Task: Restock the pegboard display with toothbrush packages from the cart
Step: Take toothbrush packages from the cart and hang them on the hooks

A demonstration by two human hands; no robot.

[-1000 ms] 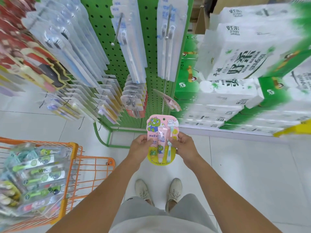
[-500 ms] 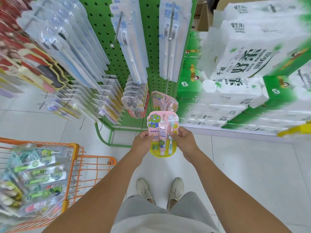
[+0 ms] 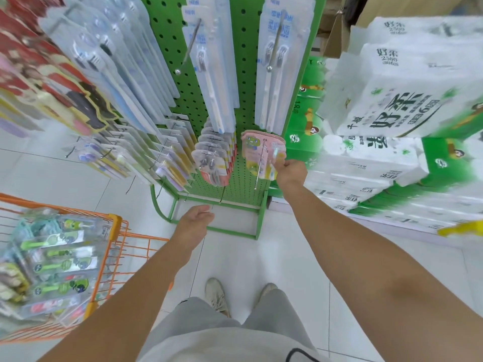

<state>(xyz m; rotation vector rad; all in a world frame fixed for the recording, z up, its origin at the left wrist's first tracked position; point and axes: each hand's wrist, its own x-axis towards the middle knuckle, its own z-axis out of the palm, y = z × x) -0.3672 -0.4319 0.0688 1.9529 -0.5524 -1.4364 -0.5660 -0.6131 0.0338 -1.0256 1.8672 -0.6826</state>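
Right hand (image 3: 291,170) pinches the pink toothbrush package (image 3: 257,152) at the green pegboard's (image 3: 241,53) far lower-right hook; left hand (image 3: 196,224) hangs loosely curled, holding nothing, right of the orange cart (image 3: 115,231).

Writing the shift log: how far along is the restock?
Done: most pegboard hooks hold packages. In hand: the right hand holds a pink toothbrush package at a low hook; whether it is fully seated is unclear. The left hand holds nothing. Left: the orange cart still holds many packages.
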